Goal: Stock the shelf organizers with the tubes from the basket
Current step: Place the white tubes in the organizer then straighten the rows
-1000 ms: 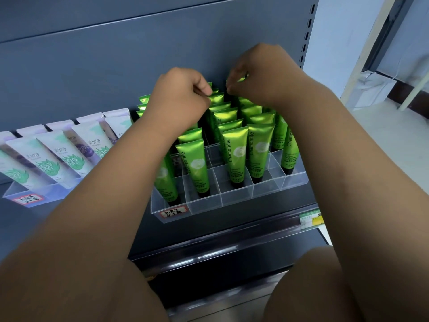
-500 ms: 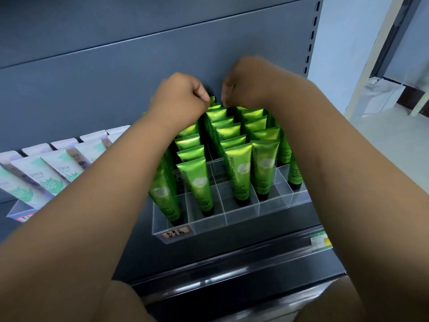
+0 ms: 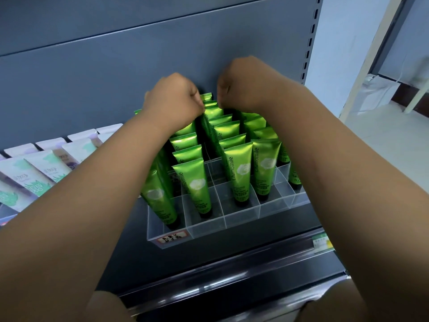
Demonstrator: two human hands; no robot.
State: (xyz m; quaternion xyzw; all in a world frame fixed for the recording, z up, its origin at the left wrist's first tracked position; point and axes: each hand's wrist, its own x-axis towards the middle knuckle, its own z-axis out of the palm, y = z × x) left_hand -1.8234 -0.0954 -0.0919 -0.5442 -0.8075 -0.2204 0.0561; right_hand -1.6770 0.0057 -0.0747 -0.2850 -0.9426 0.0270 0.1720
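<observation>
Deep against the shelf back panel (image 3: 92, 77), our left hand (image 3: 171, 101) and right hand (image 3: 243, 82) curl fingers over far chamomile tubes (image 3: 227, 129), grip hidden, seemingly seating one; near organizer (image 3: 241, 219) cells next.

Blue-grey shop shelving beside a pale, softly lit corner.

The back panel (image 3: 92, 77) is flat blue-grey metal crossed by horizontal seams, and a slotted upright (image 3: 311, 43) runs down its right edge. Below it, the dark shelf deck (image 3: 255, 238) ends in a glossy front rail (image 3: 232, 270) that carries a green-and-yellow label (image 3: 321, 243). To the right are a pale wall (image 3: 336, 54), a slanting cream post (image 3: 369, 56) and a light tiled floor (image 3: 383, 140). Farther back, a dark skirting band (image 3: 404, 96) lines the wall's foot, with a white wrapped bundle (image 3: 373, 91) in front of it. The light is even, without hard shadows.
</observation>
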